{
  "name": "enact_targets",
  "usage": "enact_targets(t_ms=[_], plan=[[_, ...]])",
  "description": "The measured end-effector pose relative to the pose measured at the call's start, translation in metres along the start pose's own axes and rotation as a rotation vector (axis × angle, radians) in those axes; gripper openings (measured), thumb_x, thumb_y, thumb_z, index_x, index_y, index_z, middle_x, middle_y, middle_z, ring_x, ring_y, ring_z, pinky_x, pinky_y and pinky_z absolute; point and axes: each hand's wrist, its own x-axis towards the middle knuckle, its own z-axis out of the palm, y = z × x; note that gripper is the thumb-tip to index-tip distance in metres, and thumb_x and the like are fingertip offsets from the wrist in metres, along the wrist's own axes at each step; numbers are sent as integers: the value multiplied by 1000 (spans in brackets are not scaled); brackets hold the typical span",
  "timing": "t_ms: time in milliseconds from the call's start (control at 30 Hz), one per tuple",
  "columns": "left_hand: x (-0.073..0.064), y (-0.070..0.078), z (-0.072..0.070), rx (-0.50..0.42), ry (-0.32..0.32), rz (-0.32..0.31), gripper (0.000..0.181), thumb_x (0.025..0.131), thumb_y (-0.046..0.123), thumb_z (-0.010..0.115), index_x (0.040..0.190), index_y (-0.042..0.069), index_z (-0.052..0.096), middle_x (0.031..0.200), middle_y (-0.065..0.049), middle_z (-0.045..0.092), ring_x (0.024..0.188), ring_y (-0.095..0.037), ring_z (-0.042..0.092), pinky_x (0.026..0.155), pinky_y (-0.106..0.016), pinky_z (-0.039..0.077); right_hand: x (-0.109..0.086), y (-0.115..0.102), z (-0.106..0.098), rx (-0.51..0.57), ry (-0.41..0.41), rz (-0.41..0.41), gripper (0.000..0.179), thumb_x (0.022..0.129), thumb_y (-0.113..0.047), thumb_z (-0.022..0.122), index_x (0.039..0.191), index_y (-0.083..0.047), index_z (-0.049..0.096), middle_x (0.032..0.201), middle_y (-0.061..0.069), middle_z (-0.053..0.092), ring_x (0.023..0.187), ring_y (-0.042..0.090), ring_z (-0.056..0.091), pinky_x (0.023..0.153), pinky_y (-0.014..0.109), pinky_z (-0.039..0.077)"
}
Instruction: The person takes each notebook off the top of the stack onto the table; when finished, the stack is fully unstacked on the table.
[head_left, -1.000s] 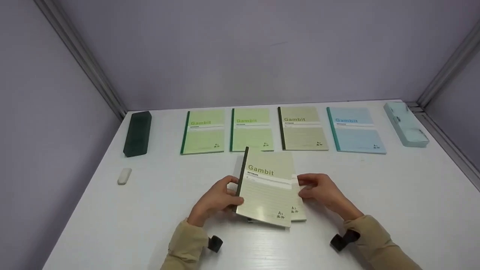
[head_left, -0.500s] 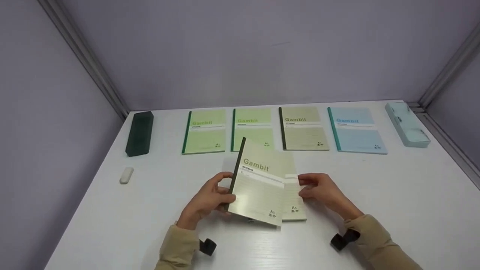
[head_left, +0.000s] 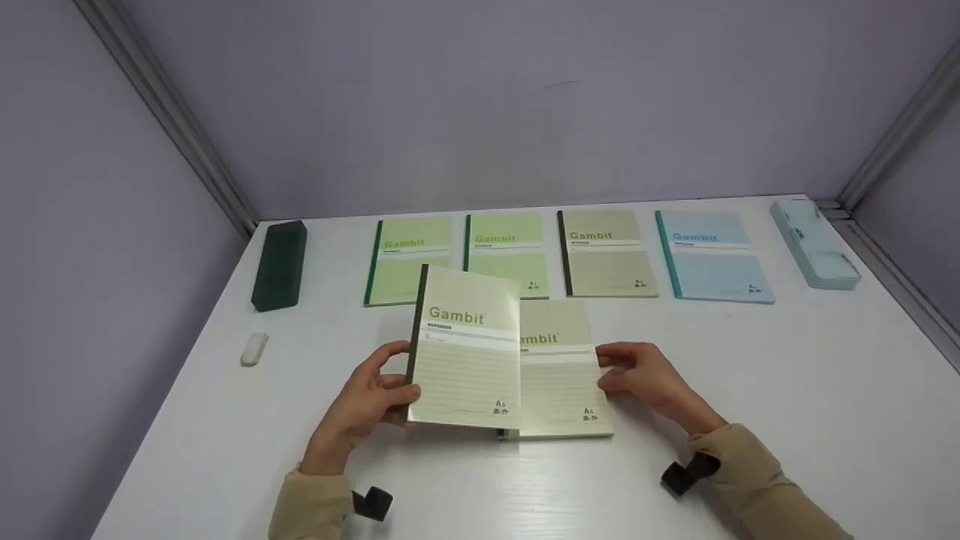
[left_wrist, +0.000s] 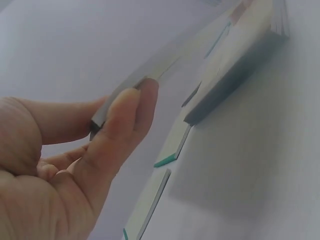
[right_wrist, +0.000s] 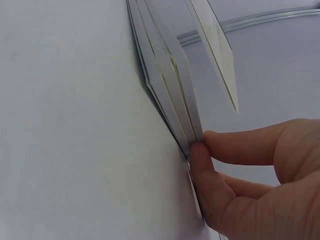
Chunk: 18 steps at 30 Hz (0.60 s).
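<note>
The left hand (head_left: 360, 405) pinches a beige Gambit notebook (head_left: 465, 367) by its dark spine, raised above the table (head_left: 540, 495) and seen partly across a stack of notebooks (head_left: 559, 394). The right hand (head_left: 651, 379) touches that stack's right edge with its fingertips; whether they pinch it, I cannot tell. Behind, two green notebooks (head_left: 412, 270), a tan notebook (head_left: 607, 262) and a blue notebook (head_left: 712, 262) lie in a row, between a dark green case (head_left: 280, 266) and a pale aqua case (head_left: 814, 244).
</note>
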Motion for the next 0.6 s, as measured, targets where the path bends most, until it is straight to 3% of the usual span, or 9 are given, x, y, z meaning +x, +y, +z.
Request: enact_targets(t_ms=[300, 600], plan=[[-23, -14, -26, -24, 88, -56, 67, 87, -1, 65, 144, 7, 31, 101, -20, 68, 73, -24, 68, 58, -32, 55, -1, 0, 0, -39, -3, -15, 55, 79, 7, 67, 131, 10, 50, 117, 21, 61, 84, 18, 60, 73, 29, 54], [-32, -31, -45, -66, 157, -124, 68, 86, -1, 66, 144, 6, 30, 96, -15, 69, 76, -23, 68, 60, -34, 55, -1, 0, 0, -29, -5, -32, 56, 79, 7, 68, 131, 12, 49, 117, 23, 61, 84, 17, 61, 71, 28, 53]])
